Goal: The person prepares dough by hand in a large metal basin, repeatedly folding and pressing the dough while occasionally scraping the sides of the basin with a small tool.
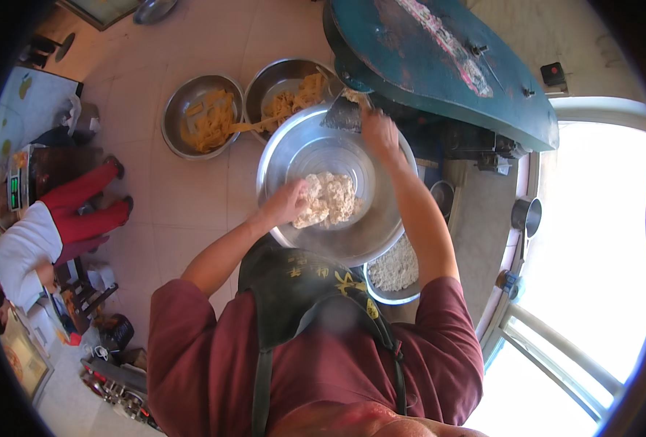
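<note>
I stood in a food workshop: steel bowls of dough (328, 198) and noodle strips (205, 120) sat on tiled floor beside a teal machine (439, 58).

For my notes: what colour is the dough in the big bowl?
Pale cream dough, seen in the head view.

Far to the left of the hands, at the picture's left edge, a small scale display (15, 191) glows with green digits on a dark rectangular face; above it, further left of the hands and beyond them, stands a pale rectangular sign (24, 102) with coloured patches on white. Well behind the left hand, in the lower left corner, leans a framed rectangular board (24, 362) with a yellowish face; its markings are too small to tell.
</note>
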A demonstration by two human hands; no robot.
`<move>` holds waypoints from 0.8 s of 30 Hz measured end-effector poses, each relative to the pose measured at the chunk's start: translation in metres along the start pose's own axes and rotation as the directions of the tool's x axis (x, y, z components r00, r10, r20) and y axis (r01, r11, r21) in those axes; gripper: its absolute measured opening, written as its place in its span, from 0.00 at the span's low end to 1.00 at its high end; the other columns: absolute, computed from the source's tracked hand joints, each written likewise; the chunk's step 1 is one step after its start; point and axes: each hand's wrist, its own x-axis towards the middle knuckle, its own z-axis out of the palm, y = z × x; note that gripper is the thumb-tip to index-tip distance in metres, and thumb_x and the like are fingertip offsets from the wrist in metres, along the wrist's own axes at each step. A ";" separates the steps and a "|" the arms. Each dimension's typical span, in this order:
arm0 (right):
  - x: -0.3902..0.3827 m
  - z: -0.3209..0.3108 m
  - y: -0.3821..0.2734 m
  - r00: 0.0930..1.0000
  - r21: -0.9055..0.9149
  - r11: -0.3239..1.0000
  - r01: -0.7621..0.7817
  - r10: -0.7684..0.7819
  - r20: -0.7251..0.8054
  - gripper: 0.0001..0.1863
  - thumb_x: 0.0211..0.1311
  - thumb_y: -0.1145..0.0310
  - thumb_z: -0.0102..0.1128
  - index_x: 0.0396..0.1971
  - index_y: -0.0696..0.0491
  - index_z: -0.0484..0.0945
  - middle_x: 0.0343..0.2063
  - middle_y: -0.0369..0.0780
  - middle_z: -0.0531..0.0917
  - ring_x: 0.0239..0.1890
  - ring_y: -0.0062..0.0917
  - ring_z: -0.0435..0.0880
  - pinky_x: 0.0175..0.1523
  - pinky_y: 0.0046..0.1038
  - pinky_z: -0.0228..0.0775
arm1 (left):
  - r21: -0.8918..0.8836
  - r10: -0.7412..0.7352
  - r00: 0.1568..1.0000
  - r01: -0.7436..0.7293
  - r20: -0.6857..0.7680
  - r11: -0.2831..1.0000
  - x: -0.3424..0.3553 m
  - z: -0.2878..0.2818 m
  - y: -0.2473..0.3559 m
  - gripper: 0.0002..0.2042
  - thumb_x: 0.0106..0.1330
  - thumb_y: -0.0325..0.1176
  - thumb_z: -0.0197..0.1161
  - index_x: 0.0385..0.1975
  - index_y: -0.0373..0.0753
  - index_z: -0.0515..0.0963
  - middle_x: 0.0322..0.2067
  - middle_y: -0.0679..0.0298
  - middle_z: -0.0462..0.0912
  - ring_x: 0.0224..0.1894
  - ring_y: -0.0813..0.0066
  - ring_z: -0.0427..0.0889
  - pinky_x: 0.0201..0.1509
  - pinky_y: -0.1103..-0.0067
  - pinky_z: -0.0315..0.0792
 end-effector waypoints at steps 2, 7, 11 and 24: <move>0.001 -0.012 0.000 1.000 0.002 1.000 0.017 -0.017 -0.025 0.21 0.70 0.53 0.43 0.45 0.53 0.79 0.36 0.54 0.85 0.42 0.51 0.84 0.46 0.47 0.76 | -0.050 0.025 1.000 -0.025 -0.013 0.998 0.013 0.001 0.005 0.17 0.63 0.30 0.61 0.51 0.33 0.70 0.44 0.49 0.79 0.47 0.58 0.80 0.50 0.71 0.74; 0.024 0.000 -0.004 0.999 -0.021 0.999 -0.033 0.033 0.005 0.19 0.70 0.57 0.43 0.49 0.53 0.78 0.36 0.54 0.84 0.41 0.52 0.83 0.44 0.48 0.77 | -0.232 0.068 0.996 -0.052 0.062 0.971 0.010 0.031 -0.002 0.17 0.63 0.26 0.60 0.51 0.33 0.72 0.42 0.56 0.81 0.41 0.69 0.82 0.47 0.75 0.75; -0.021 -0.016 -0.027 0.993 -0.211 0.976 0.061 -0.037 0.115 0.19 0.71 0.62 0.41 0.59 0.44 0.71 0.36 0.50 0.85 0.39 0.47 0.85 0.42 0.46 0.78 | -0.440 -0.029 0.999 0.038 0.027 0.897 0.004 0.022 -0.012 0.16 0.61 0.25 0.62 0.50 0.34 0.73 0.41 0.60 0.82 0.40 0.74 0.82 0.46 0.77 0.75; 0.017 -0.007 -0.028 0.995 0.011 0.997 0.075 -0.075 -0.065 0.26 0.73 0.52 0.40 0.43 0.62 0.77 0.34 0.60 0.82 0.40 0.54 0.83 0.45 0.50 0.75 | -0.367 0.111 0.994 -0.106 -0.008 0.924 0.015 0.017 -0.027 0.23 0.61 0.26 0.64 0.56 0.36 0.67 0.53 0.52 0.72 0.52 0.66 0.74 0.51 0.74 0.73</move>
